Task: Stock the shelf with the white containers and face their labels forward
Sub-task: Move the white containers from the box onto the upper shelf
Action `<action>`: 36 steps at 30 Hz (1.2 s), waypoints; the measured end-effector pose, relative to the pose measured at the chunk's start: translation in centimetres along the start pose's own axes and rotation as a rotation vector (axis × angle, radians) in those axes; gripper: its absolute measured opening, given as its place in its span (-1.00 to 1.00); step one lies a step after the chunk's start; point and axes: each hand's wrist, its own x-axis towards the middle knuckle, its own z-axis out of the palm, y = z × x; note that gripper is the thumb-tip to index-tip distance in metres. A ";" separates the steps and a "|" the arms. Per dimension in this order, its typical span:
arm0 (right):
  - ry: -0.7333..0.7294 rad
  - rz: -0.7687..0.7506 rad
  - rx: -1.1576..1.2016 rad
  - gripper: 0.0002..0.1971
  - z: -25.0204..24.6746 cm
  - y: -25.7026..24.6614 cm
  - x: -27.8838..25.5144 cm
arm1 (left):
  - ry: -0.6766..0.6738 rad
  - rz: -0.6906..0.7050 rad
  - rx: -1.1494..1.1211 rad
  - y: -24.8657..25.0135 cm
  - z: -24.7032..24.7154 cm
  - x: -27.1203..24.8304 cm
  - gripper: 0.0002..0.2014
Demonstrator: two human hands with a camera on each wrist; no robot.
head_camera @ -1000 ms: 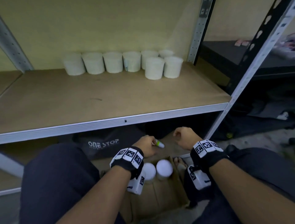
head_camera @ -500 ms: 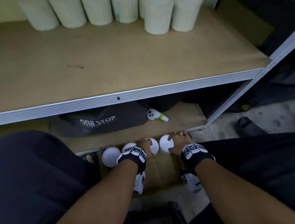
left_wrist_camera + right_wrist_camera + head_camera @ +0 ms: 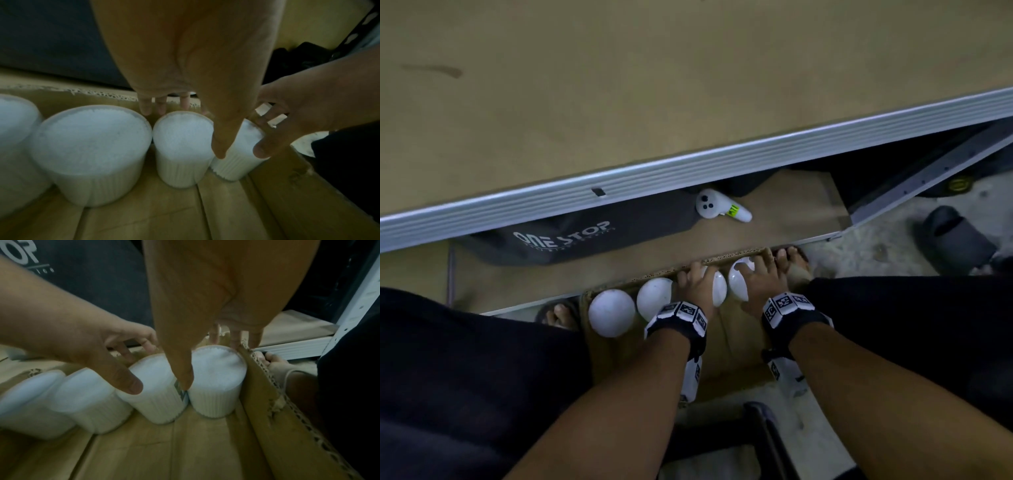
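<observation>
Half a second ago both hands were just reaching the box; now each one is down on a tub. The left hand (image 3: 697,286) has its fingers behind a tub (image 3: 183,146) and its thumb in front, curled round the top. The right hand (image 3: 760,284) does the same with the next tub (image 3: 218,369), the one in the box corner. So both tubs look caught and ready to lift, which I think comes next. Nothing has left the box yet.

Two more tubs (image 3: 612,312) stand just left of the left hand, in a row with the held ones. All four sit in the box (image 3: 722,346) between the person's knees.

The shelf (image 3: 688,85) is up and ahead of the hands. Its metal edge (image 3: 688,168) sticks out over the space beyond the fingers, so the tubs must come up and around it. The box wall (image 3: 265,386) is tight against the right tub and touches the right fingers, which may make that lift fiddly.

Past the hands, under the shelf, lie a dark bag (image 3: 571,236) and a white controller (image 3: 717,207). A shoe (image 3: 955,236) sits far right of the right hand. I can't see any labels well.
</observation>
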 end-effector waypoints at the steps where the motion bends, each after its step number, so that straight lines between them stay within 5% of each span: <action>1: 0.012 0.002 -0.016 -0.18 0.2 0.0 0.3 | 0.055 0.009 0.016 0.1 0.2 0.1 -0.41; 17: 0.227 0.090 -0.097 -0.31 1.8 -1.2 2.3 | 0.065 0.026 -0.005 -0.2 1.8 1.2 -0.36; 27: 0.106 0.164 0.014 -0.21 0.4 -1.0 0.0 | -0.089 0.007 -0.031 0.1 -0.9 0.1 -0.22; 36: 0.246 0.159 0.018 -0.22 -4.7 -1.6 -5.2 | -0.091 0.032 -0.032 1.3 -7.5 -4.1 -0.16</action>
